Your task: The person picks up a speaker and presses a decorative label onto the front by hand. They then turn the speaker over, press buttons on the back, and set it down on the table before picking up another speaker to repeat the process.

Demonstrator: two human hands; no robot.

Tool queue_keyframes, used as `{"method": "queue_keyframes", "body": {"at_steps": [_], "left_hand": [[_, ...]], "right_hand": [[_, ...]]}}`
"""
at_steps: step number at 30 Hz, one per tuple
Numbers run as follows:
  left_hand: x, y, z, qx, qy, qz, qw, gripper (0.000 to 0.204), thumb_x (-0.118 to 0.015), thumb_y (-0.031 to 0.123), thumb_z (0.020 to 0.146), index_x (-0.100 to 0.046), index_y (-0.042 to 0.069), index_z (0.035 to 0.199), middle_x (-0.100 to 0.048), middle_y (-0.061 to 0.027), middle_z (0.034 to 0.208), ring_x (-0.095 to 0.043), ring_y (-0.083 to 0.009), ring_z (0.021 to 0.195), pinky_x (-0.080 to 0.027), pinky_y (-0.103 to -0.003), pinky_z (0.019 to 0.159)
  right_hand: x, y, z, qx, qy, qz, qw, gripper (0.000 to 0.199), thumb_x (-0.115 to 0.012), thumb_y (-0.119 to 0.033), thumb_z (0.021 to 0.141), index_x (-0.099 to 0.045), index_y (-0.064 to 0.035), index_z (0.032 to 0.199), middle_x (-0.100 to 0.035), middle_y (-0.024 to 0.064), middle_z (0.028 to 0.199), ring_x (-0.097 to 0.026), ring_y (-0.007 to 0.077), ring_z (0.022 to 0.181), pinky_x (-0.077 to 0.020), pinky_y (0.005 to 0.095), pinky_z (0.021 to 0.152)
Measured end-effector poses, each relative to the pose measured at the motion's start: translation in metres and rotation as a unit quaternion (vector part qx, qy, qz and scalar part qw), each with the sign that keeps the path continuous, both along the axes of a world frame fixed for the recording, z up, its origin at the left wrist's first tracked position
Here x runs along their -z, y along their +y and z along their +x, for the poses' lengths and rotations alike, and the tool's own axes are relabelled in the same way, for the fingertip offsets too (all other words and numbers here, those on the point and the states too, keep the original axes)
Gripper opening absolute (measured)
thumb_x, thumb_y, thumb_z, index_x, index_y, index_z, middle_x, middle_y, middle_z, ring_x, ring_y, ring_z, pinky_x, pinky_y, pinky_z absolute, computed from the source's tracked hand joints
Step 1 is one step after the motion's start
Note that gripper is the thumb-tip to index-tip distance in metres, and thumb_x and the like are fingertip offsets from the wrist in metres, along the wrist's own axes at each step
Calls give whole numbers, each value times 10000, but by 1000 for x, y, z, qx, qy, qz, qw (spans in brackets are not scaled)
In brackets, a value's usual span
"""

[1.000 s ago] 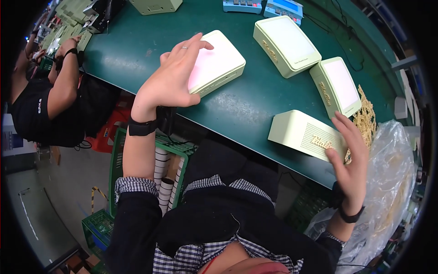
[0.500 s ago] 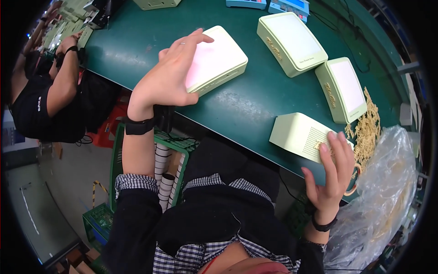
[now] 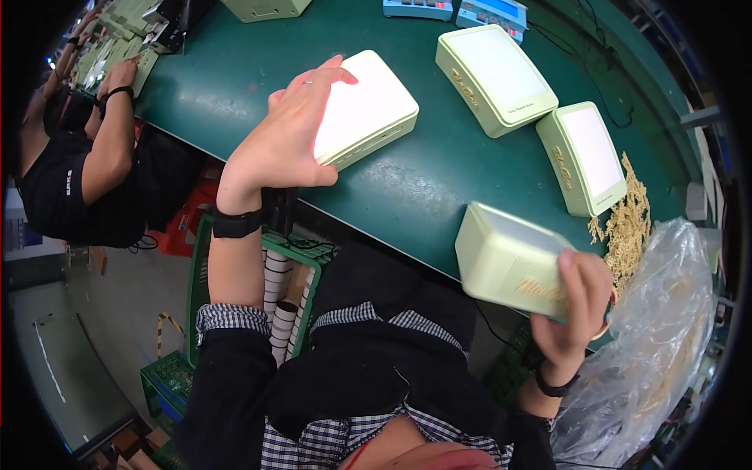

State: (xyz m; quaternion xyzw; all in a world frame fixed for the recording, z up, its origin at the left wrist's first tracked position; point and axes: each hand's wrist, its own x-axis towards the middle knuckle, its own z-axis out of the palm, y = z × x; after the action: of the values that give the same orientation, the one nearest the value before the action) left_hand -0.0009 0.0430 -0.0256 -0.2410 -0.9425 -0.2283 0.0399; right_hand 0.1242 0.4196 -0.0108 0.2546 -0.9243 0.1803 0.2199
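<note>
Clutching a pale green box [image 3: 513, 262], right hand [image 3: 578, 309] grip clamped, left hand [image 3: 286, 141] flat on white box [image 3: 368, 106], straw pile [image 3: 630, 223] beside.

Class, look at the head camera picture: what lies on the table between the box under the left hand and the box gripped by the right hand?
Nothing: in the head view only bare green table separates the white-topped box under the left hand from the pale green box held by the right hand.

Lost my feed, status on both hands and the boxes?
Left hand flat on white-topped pale green box. Right hand grips blurred pale green box at table edge. Nothing in the way.
</note>
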Motion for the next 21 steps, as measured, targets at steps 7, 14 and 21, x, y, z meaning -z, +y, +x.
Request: {"method": "queue_keyframes", "body": {"at_steps": [7,14,21], "left_hand": [[-3,3,-2,-6,-12,2,1000,942,-728,113,519,-349,144,1381,-341,-224,1519,-375,-401,1357,-291,-503,1059],[3,13,-4,-32,16,-8,999,956,-761,209,543,-347,104,1398,-424,-208,1445,-420,-383,1314,-304,-509,1051],[8,16,-2,-86,43,-12,995,964,-772,277,565,-350,69,1406,-495,-133,1367,-487,-358,1239,-342,-495,1018]], "right_hand": [[58,-25,19,21,186,85,979,349,-792,-136,725,-715,-91,1062,-608,58,1173,-566,265,1016,-433,402,872],[56,-27,22,9,52,-13,999,517,-840,-248,681,-680,-77,1141,-599,100,1188,-551,311,1063,-422,424,917],[14,-19,-11,86,-113,-81,987,966,-874,-381,577,-476,-37,1387,-497,199,1336,-450,402,1218,-355,501,1024]]}}
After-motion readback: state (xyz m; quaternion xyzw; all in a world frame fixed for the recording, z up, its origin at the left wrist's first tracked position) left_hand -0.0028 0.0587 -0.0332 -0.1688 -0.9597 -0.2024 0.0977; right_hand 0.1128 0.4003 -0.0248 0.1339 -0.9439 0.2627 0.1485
